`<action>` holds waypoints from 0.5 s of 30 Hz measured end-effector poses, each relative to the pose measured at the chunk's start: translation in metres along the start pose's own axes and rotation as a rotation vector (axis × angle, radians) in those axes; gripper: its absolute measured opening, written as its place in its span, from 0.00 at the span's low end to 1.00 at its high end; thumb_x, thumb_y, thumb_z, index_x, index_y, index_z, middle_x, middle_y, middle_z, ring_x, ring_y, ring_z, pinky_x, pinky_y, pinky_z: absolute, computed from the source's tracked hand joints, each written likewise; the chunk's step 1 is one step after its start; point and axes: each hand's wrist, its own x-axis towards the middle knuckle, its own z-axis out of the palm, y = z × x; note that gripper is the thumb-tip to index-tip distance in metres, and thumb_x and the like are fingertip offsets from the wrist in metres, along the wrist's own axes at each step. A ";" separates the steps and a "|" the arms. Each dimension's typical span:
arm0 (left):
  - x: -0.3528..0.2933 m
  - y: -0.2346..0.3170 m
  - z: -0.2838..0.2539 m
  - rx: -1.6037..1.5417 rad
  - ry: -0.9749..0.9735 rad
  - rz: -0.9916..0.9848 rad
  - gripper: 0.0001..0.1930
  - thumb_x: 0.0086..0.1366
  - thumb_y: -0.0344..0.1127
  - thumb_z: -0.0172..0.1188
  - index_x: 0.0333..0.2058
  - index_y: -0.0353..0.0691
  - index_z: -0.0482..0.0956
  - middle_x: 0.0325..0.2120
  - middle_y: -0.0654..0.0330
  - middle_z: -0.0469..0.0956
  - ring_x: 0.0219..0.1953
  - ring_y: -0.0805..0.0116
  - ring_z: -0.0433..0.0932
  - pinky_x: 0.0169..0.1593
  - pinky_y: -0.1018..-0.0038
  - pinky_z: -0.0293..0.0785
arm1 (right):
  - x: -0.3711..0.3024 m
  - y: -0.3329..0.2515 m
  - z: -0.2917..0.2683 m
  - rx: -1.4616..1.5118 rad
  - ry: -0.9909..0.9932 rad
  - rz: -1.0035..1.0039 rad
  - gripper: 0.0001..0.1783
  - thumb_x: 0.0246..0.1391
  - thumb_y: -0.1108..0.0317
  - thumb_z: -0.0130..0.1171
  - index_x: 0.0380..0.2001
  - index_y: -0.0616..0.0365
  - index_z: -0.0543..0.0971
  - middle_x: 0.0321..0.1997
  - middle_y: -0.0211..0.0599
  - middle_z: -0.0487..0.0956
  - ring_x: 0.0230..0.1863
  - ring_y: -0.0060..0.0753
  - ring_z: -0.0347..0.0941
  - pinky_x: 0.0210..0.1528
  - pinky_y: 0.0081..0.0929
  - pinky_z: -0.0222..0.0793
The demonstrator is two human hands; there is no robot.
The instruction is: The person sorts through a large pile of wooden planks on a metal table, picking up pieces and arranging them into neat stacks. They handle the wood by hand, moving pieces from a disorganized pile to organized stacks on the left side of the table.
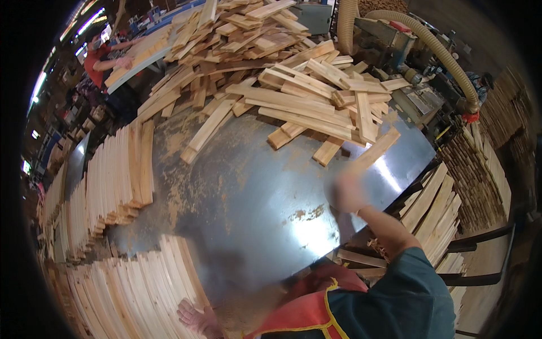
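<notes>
My right hand (pixel 347 191) is smeared by motion over the right part of a shiny metal table (pixel 265 198). It is at the near end of a short wooden board (pixel 378 151); whether its fingers close on the board cannot be made out. Down at the lower edge, my left hand (pixel 199 320) lies open, fingers stretched out, against a row of pale wooden boards (pixel 141 282) standing on edge side by side. A large loose heap of wooden boards (pixel 243 45) covers the far part of the table, with several boards (pixel 316 113) sliding out toward me.
More boards on edge (pixel 110 175) line the table's left side. Sawdust (pixel 180 186) is scattered on the metal. At far left another person (pixel 104 62) handles a long board. A ribbed hose (pixel 451 62) and machinery stand at right, beside stacked boards (pixel 468 175) and dark metal arms (pixel 480 240).
</notes>
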 end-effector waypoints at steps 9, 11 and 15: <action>-0.023 0.188 -0.041 -0.140 0.236 0.606 0.56 0.60 0.65 0.66 0.77 0.37 0.56 0.77 0.53 0.57 0.80 0.56 0.49 0.81 0.59 0.38 | 0.056 -0.025 -0.085 -0.413 -0.278 -0.326 0.24 0.52 0.61 0.65 0.55 0.45 0.80 0.53 0.32 0.82 0.59 0.44 0.74 0.60 0.44 0.69; -0.038 0.247 -0.052 -0.299 0.115 0.817 0.58 0.56 0.68 0.67 0.77 0.41 0.57 0.76 0.53 0.59 0.78 0.53 0.53 0.79 0.54 0.43 | 0.018 -0.061 -0.092 -0.160 -0.132 -0.577 0.23 0.50 0.57 0.67 0.51 0.46 0.82 0.47 0.32 0.83 0.57 0.44 0.75 0.58 0.44 0.70; -0.063 0.310 -0.064 -0.193 -0.013 1.056 0.57 0.52 0.69 0.70 0.75 0.46 0.61 0.72 0.53 0.63 0.75 0.47 0.57 0.76 0.47 0.50 | 0.041 -0.070 -0.169 0.385 0.147 -0.646 0.28 0.49 0.54 0.70 0.53 0.52 0.80 0.52 0.41 0.80 0.58 0.49 0.73 0.60 0.51 0.69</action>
